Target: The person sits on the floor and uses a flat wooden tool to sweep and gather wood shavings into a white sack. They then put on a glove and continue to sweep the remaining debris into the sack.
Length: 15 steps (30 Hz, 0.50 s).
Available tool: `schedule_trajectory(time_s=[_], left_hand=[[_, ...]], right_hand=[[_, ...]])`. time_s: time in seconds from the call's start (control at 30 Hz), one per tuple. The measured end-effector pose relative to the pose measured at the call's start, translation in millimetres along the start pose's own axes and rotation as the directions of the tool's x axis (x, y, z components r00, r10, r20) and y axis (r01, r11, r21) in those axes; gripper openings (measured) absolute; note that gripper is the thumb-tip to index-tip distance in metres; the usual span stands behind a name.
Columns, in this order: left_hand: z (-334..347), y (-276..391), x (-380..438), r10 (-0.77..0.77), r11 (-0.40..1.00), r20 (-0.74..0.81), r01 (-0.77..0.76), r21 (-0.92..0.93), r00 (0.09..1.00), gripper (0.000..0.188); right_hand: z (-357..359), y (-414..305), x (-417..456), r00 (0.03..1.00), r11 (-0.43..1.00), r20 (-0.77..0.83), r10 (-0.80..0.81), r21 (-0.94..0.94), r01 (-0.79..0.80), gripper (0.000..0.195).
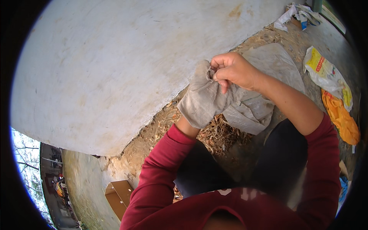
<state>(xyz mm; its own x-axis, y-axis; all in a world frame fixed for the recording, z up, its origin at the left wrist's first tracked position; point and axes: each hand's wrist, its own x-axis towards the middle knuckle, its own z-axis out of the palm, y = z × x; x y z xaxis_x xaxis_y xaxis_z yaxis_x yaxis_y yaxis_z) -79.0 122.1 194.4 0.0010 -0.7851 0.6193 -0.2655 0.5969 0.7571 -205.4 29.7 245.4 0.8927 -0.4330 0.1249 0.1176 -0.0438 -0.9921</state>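
My left hand (204,93) is inside a worn, greyish-beige cloth glove (198,112), with the bare wrist showing below its cuff. The glove has a frayed, dark-edged hole (210,74) near the top. At that hole my bare right hand (234,72) pinches the fabric between thumb and fingers. How the left fingers lie within the cloth is hidden. Beneath both hands a whitish woven plastic sack (273,61) lies on the ground, its folded near end (251,115) beside a pile of dry stalks and husks (222,136) between my knees.
A whitewashed wall (115,66) rises close on the left. An open cardboard box (120,195) sits at lower left. On the right lie a printed white plastic bag (329,74) and an orange bag (340,118). Torn sacking (302,15) lies at the far corner.
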Motion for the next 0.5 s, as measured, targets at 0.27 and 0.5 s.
schedule_trajectory(time_s=[0.27,0.5], left_hand=[[6.7,20.3,7.4,-0.391,0.748,-0.082,0.265,-0.608,0.917,0.022],[4.9,9.4,3.6,-0.197,0.849,-0.045,0.147,-0.507,0.979,0.017]], right_hand=[[9.6,0.5,1.1,0.998,0.993,0.015,-0.064,-0.102,0.065,0.017],[14.7,7.0,2.4,0.984,0.963,-0.037,-0.172,-0.217,0.16,0.007]])
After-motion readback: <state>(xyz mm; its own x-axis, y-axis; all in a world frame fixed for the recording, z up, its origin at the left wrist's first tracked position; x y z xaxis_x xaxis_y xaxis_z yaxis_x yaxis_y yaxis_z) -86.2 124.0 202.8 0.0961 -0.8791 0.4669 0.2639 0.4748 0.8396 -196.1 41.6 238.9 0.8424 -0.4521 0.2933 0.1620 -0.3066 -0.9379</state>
